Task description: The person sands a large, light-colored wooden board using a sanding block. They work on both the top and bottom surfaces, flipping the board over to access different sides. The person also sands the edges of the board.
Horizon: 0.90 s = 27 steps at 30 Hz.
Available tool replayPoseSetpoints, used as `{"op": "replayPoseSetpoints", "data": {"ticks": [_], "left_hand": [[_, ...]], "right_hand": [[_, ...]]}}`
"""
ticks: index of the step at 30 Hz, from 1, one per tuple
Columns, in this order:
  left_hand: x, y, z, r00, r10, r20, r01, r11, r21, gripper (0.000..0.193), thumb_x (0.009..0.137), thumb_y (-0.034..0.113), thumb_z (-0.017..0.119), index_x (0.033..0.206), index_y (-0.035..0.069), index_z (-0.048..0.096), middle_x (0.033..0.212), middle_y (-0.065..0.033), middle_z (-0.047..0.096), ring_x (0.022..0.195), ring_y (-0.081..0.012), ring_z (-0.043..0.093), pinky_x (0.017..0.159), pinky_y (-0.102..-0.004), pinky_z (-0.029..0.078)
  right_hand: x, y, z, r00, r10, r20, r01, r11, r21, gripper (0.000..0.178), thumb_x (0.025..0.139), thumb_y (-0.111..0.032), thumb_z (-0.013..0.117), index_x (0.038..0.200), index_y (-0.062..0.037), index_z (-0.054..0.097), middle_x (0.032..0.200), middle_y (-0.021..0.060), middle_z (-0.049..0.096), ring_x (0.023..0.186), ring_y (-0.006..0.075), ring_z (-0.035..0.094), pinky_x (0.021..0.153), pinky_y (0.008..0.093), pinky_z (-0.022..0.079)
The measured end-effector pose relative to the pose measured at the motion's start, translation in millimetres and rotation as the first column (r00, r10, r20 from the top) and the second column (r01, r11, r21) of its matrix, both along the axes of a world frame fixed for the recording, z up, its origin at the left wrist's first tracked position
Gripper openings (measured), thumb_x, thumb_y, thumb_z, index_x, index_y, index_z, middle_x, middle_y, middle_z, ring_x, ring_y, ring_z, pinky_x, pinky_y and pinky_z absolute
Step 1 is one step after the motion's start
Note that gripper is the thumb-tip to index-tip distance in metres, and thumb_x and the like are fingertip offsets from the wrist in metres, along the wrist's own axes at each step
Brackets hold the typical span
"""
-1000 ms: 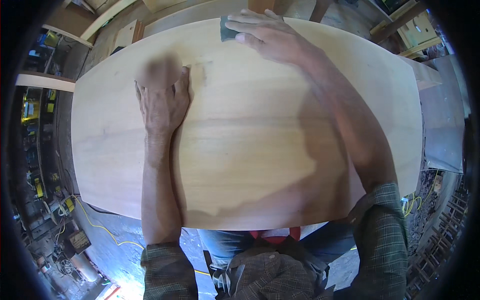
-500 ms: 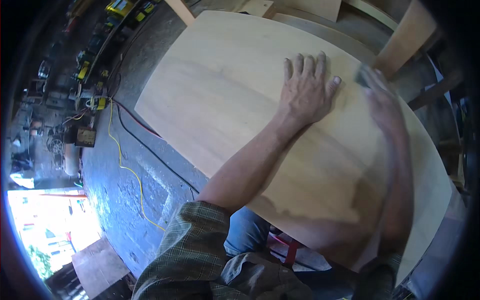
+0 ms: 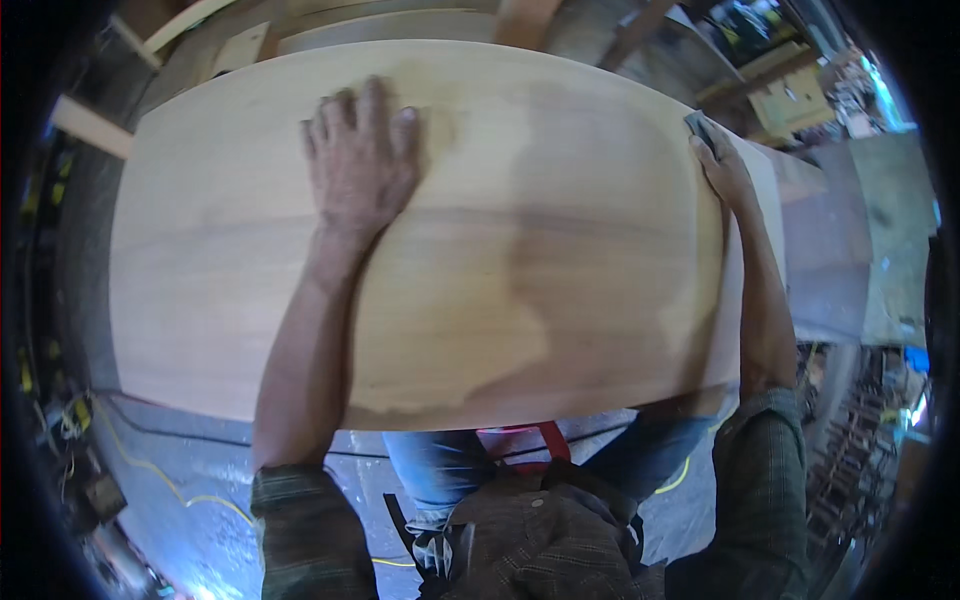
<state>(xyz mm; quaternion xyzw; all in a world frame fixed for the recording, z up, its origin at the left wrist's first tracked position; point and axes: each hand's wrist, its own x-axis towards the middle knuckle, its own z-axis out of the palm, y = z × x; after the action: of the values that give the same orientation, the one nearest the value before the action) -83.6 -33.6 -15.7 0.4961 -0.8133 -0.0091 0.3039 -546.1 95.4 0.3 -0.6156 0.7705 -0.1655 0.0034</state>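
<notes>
A broad pale wooden panel (image 3: 450,290) with gently curved edges lies in front of me. My left hand (image 3: 362,160) rests flat on its far left part, fingers spread, holding nothing. At the panel's far right edge, my right hand (image 3: 728,172) is closed around a small dark grey sanding block (image 3: 702,128). The block sits against the panel's edge there. Its lower face is hidden by my fingers, and the hand is slightly blurred.
My legs (image 3: 435,465) are under the panel's near edge. A yellow cord (image 3: 160,475) and a dark hose (image 3: 180,433) run over the floor. Wooden boards (image 3: 390,28) stand beyond the panel. A grey-green surface (image 3: 890,225) lies to the right, with cluttered racks (image 3: 860,480) below.
My view has swung to the right, so the panel now lies level across it. My right hand, blurred before, is at the far right edge with the block. My left hand stays flat on the panel.
</notes>
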Motion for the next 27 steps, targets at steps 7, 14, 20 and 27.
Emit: {"op": "replayPoseSetpoints", "data": {"ticks": [7, 14, 20, 27], "left_hand": [[11, 3, 2, 0.996, 0.012, 0.094, -0.011, 1.000, -0.010, 0.047, 0.092, 0.038, 0.048, 0.129, 0.009, 0.048, 0.124, -0.0203, 0.047, 0.117, -0.0352, 0.044, 0.100, -0.0493, 0.031], [6, 3, 8, 0.990, -0.007, 0.138, 0.011, 1.000, -0.022, 0.043, 0.092, 0.036, 0.048, 0.128, 0.012, 0.049, 0.124, -0.0187, 0.048, 0.117, -0.0349, 0.045, 0.099, -0.0495, 0.032], [8, -1, 2, 0.984, 0.003, 0.177, 0.011, 0.997, -0.076, 0.040, 0.091, 0.034, 0.048, 0.125, 0.013, 0.052, 0.125, -0.0169, 0.049, 0.117, -0.0342, 0.045, 0.098, -0.0492, 0.033], [8, 0, 2, 0.984, 0.000, 0.177, 0.008, 0.999, -0.041, 0.041, 0.091, 0.033, 0.049, 0.125, 0.012, 0.052, 0.127, -0.0180, 0.048, 0.122, -0.0347, 0.041, 0.102, -0.0520, 0.029]], "right_hand": [[-4, 1, 27, 0.956, -0.185, -0.229, 0.189, 0.982, -0.003, 0.050, 0.090, -0.025, 0.047, 0.137, -0.0106, 0.036, 0.103, 0.0300, 0.060, 0.093, 0.0445, 0.060, 0.081, 0.0483, 0.048], [-4, 31, 4, 0.854, -0.183, -0.487, 0.129, 0.981, -0.142, 0.052, 0.087, -0.025, 0.049, 0.136, -0.0109, 0.038, 0.090, 0.0256, 0.064, 0.084, 0.0424, 0.062, 0.077, 0.0497, 0.048], [12, 35, 23, 0.819, -0.435, -0.374, 0.376, 0.899, -0.224, 0.047, 0.087, -0.020, 0.051, 0.131, -0.0099, 0.036, 0.087, 0.0219, 0.065, 0.073, 0.0405, 0.063, 0.061, 0.0501, 0.049], [22, 39, 23, 0.803, -0.342, -0.488, 0.401, 0.916, 0.017, 0.032, 0.091, -0.036, 0.050, 0.107, -0.0135, 0.066, 0.095, 0.0140, 0.059, 0.089, 0.0330, 0.061, 0.075, 0.0475, 0.048]]}}
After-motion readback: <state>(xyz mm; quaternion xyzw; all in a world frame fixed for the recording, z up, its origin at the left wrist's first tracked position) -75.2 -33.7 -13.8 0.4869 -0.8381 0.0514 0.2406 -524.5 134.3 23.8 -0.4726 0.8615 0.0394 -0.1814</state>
